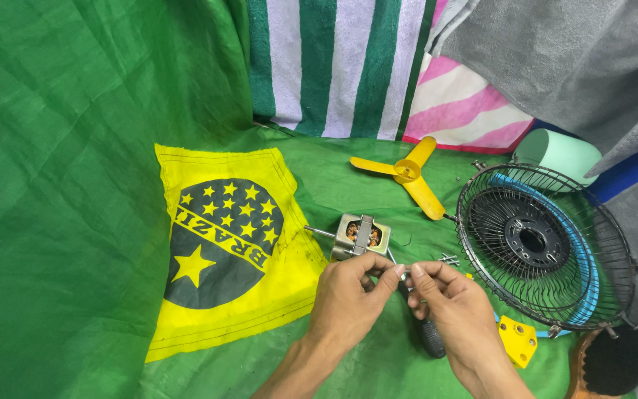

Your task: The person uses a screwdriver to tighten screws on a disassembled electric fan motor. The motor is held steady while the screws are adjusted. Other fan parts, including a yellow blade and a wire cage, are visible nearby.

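Green cloth (75,222) covers everything, with the black wire fan guard (544,251) as the landmark on it. Left of the guard sits the bare fan motor (361,236), and up-left of the guard lies the yellow blade (407,176). Both hands meet just below the motor: left hand (348,299) and right hand (455,310), fingertips pinched on some tiny metal part (404,273), too small to tell. A dark screwdriver handle (430,336) is tucked under the right palm. Looks like mid-teardown fiddling; wrists bent in, steady fingers needed.

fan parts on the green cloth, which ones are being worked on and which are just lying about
In hand:
- left hand and right hand pinching a small metal piece
- motor, just beyond the fingers

Lying about:
- yellow fan blade
- wire guard
- yellow bracket
- brush
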